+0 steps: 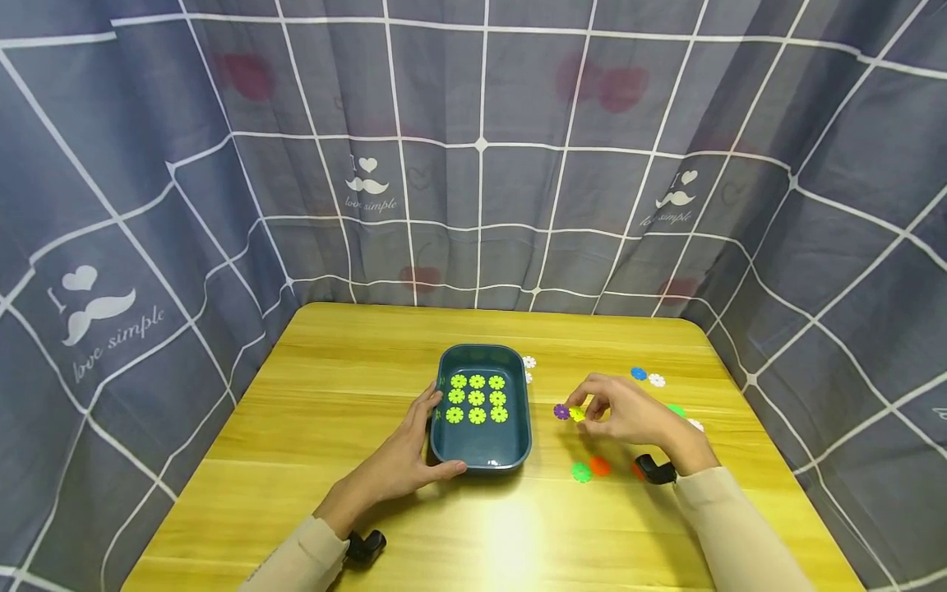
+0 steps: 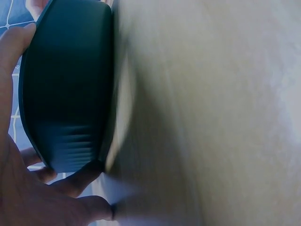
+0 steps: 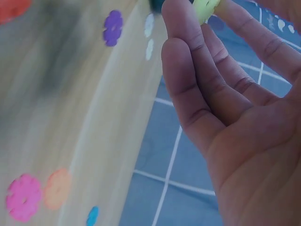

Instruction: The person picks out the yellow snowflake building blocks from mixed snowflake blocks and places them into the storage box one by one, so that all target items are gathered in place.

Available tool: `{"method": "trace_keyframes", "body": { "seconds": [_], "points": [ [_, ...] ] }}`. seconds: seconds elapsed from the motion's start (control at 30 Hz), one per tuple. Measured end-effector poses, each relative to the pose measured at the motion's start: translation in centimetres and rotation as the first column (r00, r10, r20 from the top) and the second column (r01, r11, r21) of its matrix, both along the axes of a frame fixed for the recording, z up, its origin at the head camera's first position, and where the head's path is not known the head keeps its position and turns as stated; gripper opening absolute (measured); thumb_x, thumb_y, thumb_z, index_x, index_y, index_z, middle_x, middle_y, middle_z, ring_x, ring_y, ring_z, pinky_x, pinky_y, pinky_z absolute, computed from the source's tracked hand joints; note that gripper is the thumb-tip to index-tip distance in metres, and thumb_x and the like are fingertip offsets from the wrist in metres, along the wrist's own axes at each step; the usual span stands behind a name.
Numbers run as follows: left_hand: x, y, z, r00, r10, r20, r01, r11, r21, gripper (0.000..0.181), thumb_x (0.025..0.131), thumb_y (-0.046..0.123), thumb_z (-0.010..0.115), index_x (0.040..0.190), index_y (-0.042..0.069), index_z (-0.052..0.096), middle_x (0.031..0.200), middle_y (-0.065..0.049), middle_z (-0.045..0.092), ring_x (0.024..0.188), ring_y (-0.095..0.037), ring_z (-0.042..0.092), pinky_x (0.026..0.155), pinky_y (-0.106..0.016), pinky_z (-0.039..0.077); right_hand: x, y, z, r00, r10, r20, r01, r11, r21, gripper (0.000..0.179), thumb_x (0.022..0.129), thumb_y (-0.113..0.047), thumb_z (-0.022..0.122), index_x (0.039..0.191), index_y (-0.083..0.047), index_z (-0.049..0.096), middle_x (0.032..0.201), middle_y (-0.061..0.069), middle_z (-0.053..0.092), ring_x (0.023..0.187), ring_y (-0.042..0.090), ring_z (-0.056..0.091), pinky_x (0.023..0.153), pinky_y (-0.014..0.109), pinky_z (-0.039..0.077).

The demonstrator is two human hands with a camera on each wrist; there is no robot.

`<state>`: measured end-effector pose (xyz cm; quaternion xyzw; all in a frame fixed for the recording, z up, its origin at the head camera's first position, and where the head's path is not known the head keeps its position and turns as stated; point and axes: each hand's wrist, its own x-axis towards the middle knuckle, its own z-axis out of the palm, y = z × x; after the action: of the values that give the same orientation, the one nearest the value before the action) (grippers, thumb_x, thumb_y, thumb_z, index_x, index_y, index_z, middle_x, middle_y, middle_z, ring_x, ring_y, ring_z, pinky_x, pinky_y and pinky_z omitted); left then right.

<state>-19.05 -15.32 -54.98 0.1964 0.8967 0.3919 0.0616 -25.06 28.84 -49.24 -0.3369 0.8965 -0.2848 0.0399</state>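
A dark teal rectangular tray (image 1: pixel 482 455) sits on the wooden table, with several yellow-green flower-shaped discs (image 1: pixel 477 398) laid in neat rows inside. My left hand (image 1: pixel 403 448) holds the tray at its left side, thumb on the front rim; the left wrist view shows the fingers around the tray's wall (image 2: pixel 68 89). To the right of the tray, my right hand (image 1: pixel 625 409) pinches a yellow flower disc (image 1: pixel 578 414) between thumb and fingertips. Just left of that disc lies a purple disc (image 1: pixel 561 411), seen flat on the table in the right wrist view.
White discs (image 1: pixel 528 362) lie close to the tray's right edge. Green (image 1: pixel 581 473) and orange (image 1: pixel 600 466) discs are in front of my right hand; a blue disc (image 1: pixel 639 373) and a white one (image 1: pixel 657 380) lie behind it. Gridded curtains (image 1: pixel 481 214) surround the table.
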Motion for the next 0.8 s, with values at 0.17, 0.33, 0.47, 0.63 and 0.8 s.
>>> {"method": "trace_keyframes", "body": {
  "seconds": [0.17,0.33,0.47,0.63,0.8],
  "points": [
    [0.0,0.0,0.1,1.000,-0.008,-0.024,0.008,1.000,-0.003,0.132,0.095,0.065,0.093,0.186,0.009,0.016,0.199,-0.008,0.005,0.177,-0.048,0.033,0.135,-0.074,0.043,-0.4,-1.5,0.9,1.000,0.003,-0.002,-0.003,1.000,0.024,0.027,0.101,-0.009,0.087,0.127,-0.018,0.085,0.120,-0.007,0.080,0.090,-0.002,0.078,0.092,0.031,0.069],
    [0.0,0.0,0.1,0.999,-0.005,-0.036,0.005,1.000,-0.007,0.130,0.096,0.065,0.093,0.186,0.008,0.018,0.199,-0.011,0.005,0.177,-0.050,0.033,0.134,-0.074,0.043,-0.9,-2.8,1.5,1.000,0.016,-0.004,-0.016,0.999,0.041,0.025,0.102,-0.013,0.090,0.124,-0.025,0.085,0.122,-0.008,0.079,0.091,-0.003,0.078,0.093,0.031,0.069],
    [0.0,0.1,0.0,0.999,-0.005,-0.034,0.005,1.000,-0.003,0.130,0.096,0.064,0.093,0.185,0.007,0.018,0.199,-0.011,0.005,0.177,-0.050,0.033,0.134,-0.074,0.043,-1.3,-3.7,1.9,0.999,0.047,-0.006,-0.047,0.998,0.042,0.027,0.102,-0.011,0.089,0.125,-0.024,0.085,0.124,-0.004,0.080,0.091,-0.002,0.077,0.092,0.031,0.069],
    [-0.1,0.1,0.1,0.999,-0.009,-0.032,0.009,1.000,0.002,0.130,0.096,0.062,0.094,0.186,0.008,0.017,0.199,-0.010,0.005,0.177,-0.049,0.034,0.134,-0.073,0.043,-1.7,-4.8,2.6,0.997,0.076,-0.005,-0.075,0.996,0.048,0.027,0.102,-0.009,0.087,0.128,-0.018,0.085,0.126,-0.001,0.079,0.090,-0.001,0.077,0.092,0.032,0.069],
    [-0.1,0.1,0.1,0.999,-0.014,-0.033,0.014,1.000,0.003,0.130,0.096,0.062,0.094,0.186,0.008,0.017,0.199,-0.010,0.005,0.177,-0.049,0.033,0.135,-0.073,0.043,-2.1,-6.0,3.3,0.994,0.110,-0.020,-0.109,0.992,0.062,0.029,0.102,-0.009,0.087,0.130,-0.014,0.085,0.127,0.001,0.080,0.091,0.000,0.078,0.091,0.032,0.069]
  ]
}}
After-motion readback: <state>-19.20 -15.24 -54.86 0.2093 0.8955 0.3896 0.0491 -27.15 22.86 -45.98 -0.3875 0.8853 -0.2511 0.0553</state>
